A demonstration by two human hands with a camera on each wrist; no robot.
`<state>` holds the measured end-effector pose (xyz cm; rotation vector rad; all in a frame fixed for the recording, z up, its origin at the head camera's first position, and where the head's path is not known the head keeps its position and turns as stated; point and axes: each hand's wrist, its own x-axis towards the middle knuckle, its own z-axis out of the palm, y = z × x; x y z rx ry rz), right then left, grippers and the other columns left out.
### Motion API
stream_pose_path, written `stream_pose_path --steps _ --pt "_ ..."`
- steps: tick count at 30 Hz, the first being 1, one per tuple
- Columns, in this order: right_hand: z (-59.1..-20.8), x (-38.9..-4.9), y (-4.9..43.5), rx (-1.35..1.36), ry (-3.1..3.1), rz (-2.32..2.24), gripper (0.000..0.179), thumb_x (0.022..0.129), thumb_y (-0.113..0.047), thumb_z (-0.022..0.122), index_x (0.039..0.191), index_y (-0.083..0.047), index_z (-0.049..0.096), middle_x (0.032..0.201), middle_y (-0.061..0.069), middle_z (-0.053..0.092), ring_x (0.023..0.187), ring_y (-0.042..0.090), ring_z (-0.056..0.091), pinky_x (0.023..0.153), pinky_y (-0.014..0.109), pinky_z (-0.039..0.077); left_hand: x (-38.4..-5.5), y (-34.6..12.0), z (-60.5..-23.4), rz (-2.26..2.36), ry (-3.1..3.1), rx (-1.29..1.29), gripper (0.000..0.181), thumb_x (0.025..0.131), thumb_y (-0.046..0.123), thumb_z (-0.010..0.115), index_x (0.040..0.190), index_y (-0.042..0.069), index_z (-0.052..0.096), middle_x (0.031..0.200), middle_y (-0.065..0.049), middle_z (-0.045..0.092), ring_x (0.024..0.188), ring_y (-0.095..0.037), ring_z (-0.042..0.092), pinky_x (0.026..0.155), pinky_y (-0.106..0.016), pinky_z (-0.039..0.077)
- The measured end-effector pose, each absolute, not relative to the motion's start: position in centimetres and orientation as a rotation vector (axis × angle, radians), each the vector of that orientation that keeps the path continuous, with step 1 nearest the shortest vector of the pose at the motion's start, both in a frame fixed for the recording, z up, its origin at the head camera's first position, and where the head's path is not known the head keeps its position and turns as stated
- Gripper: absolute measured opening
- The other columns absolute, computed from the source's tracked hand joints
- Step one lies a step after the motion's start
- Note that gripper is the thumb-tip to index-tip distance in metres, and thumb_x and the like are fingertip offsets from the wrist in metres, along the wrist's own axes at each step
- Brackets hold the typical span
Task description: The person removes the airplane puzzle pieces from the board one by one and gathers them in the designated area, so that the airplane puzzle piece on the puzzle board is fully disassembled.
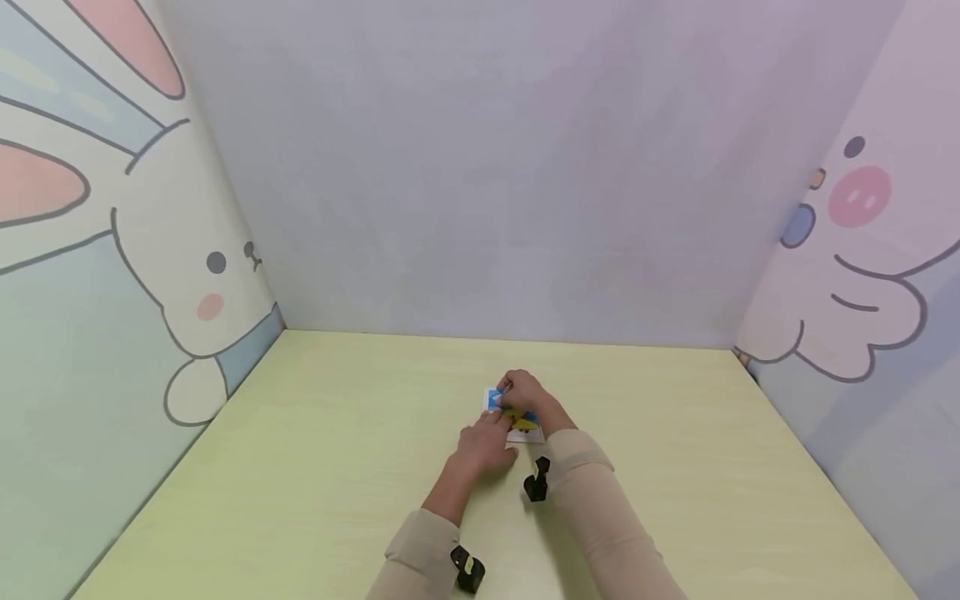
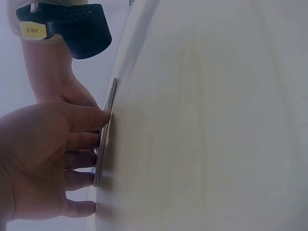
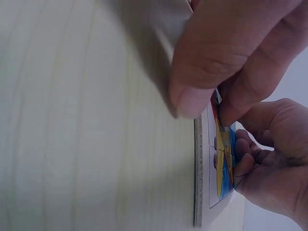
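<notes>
R sleeve [image 1: 606, 517] nearest; L hand [image 1: 486, 444] relaxed, touching puzzle [image 1: 523, 423]; R hand [image 1: 521, 390] grip: can't tell. Step prob. fitting; next needs gentle press.

Counter [image 1: 300, 467] passable on both sides of picture board [image 1: 527, 426], left hand [image 1: 483, 444] and right hand [image 1: 522, 390] obstructing access above, back wall [image 1: 480, 183] bounding far edge
</notes>
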<state>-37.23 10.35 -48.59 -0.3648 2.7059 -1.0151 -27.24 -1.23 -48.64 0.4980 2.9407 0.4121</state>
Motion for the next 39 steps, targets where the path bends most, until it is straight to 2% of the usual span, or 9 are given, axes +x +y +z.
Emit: stream_pose_path --steps 8,11,16,23,35,39 --pt "-49.0 -37.3 10.9 -0.333 2.639 -1.251 0.012 0.084 -0.004 0.066 0.095 -0.002 0.061 0.087 0.007 0.055 0.077 0.021 0.052 0.069 0.034 0.045 -27.2 -1.1 -48.7 0.405 2.951 0.49 0.052 0.089 0.034 0.06 0.133 0.01 0.05 0.142 -0.009 0.04 0.131 -0.028 0.033 0.09 -0.055 0.038" --pt "-49.5 -37.4 10.9 -0.313 2.596 -1.367 0.01 0.084 -0.005 0.066 0.094 -0.003 0.062 0.087 0.006 0.056 0.078 0.021 0.052 0.071 0.034 0.044 -27.2 -1.2 -48.9 0.398 2.947 0.474 0.051 0.088 0.034 0.06 0.133 0.011 0.05 0.142 -0.009 0.039 0.131 -0.028 0.032 0.09 -0.055 0.038" --pt "-49.9 -37.5 10.9 -0.251 2.558 -1.495 0.009 0.085 -0.008 0.067 0.093 -0.006 0.064 0.088 0.005 0.059 0.081 0.02 0.054 0.075 0.035 0.044 -27.3 -1.3 -48.8 0.393 2.937 0.473 0.05 0.089 0.033 0.06 0.133 0.011 0.05 0.142 -0.01 0.039 0.131 -0.029 0.032 0.09 -0.056 0.037" --pt "-50.5 -37.0 12.0 -0.265 2.451 -1.709 0.01 0.087 -0.015 0.066 0.093 -0.007 0.065 0.088 0.008 0.059 0.08 0.022 0.054 0.069 0.034 0.045 -27.6 -1.2 -49.0 0.432 2.925 0.477 0.048 0.089 0.03 0.059 0.133 0.01 0.051 0.143 -0.011 0.038 0.131 -0.031 0.031 0.09 -0.057 0.037" --pt "-50.7 -37.1 11.7 -0.252 2.457 -1.692 0.011 0.087 -0.008 0.064 0.097 -0.005 0.067 0.085 0.006 0.058 0.076 0.019 0.052 0.067 0.03 0.043 -27.1 -1.4 -49.1 0.429 2.944 0.483 0.046 0.091 0.028 0.058 0.132 0.009 0.05 0.143 -0.012 0.037 0.131 -0.033 0.031 0.093 -0.057 0.034" --pt "-50.6 -36.9 11.8 -0.245 2.442 -1.755 0.012 0.088 -0.009 0.064 0.099 -0.005 0.067 0.089 0.005 0.06 0.078 0.019 0.053 0.068 0.03 0.045 -27.1 -1.4 -49.2 0.468 2.937 0.495 0.048 0.091 0.029 0.057 0.134 0.008 0.049 0.144 -0.014 0.036 0.132 -0.034 0.03 0.094 -0.058 0.032"
